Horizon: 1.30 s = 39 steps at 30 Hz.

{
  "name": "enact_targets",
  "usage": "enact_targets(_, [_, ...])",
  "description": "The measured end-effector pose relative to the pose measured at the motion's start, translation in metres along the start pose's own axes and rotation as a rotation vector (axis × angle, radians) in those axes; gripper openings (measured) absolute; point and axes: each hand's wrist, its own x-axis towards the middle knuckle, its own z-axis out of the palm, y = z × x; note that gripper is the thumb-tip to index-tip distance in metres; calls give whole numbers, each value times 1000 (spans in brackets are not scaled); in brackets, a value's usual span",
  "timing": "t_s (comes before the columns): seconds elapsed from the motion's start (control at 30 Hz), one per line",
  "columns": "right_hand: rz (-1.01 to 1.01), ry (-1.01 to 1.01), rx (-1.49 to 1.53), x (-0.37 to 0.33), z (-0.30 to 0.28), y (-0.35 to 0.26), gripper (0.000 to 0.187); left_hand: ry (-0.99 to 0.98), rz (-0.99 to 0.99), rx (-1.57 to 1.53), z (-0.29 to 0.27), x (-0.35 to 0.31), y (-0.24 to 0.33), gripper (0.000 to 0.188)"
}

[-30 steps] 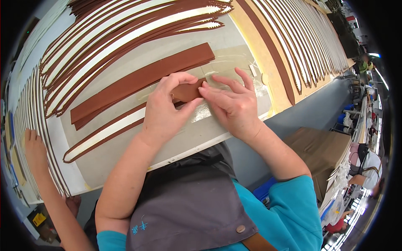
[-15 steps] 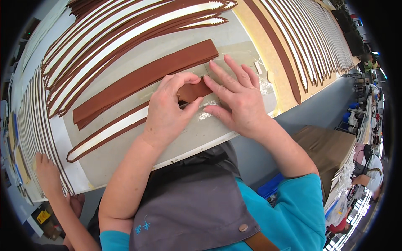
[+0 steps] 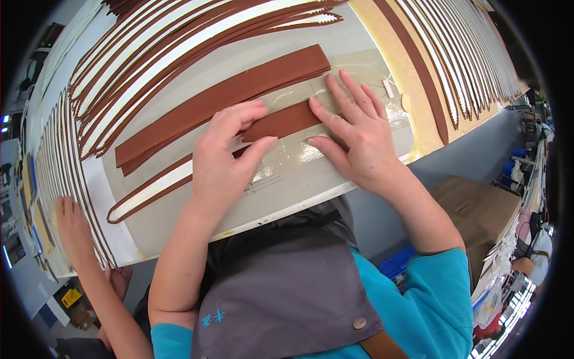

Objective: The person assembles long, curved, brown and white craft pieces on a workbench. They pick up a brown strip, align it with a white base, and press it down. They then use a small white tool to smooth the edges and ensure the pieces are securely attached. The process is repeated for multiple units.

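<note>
Both slack, gripping nothing: left hand point(image 3: 218, 149) arched, right hand point(image 3: 366, 136) spread. Brown strip end point(image 3: 284, 121), curled earlier, now lies flat, apparently smoothed.

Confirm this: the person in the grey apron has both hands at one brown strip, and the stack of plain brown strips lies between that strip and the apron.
Wrong: the head view shows the stack of plain brown strips beyond the brown strip, away from the grey apron. The left hand and right hand are both at that strip, as stated.
</note>
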Motion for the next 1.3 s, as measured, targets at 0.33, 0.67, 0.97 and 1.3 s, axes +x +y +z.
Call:
enact_targets(0.33, [-22, 5, -7, 0, 0, 0, 58, 36, 297, 316, 5, -4, -9, 31])
enact_targets(0.67, [-42, 26, -39, 0, 0, -1, 54, 27, 277, 306, 7, -4, -11, 24])
enact_targets(0.97, [-212, -53, 10, 1, -1, 2, 38, 18, 294, 322, 9, -3, -9, 20])
enact_targets(1.3, [-325, -75, -19, 23, -16, 0, 37, -90, 313, 805, 4, -26, 12, 34])
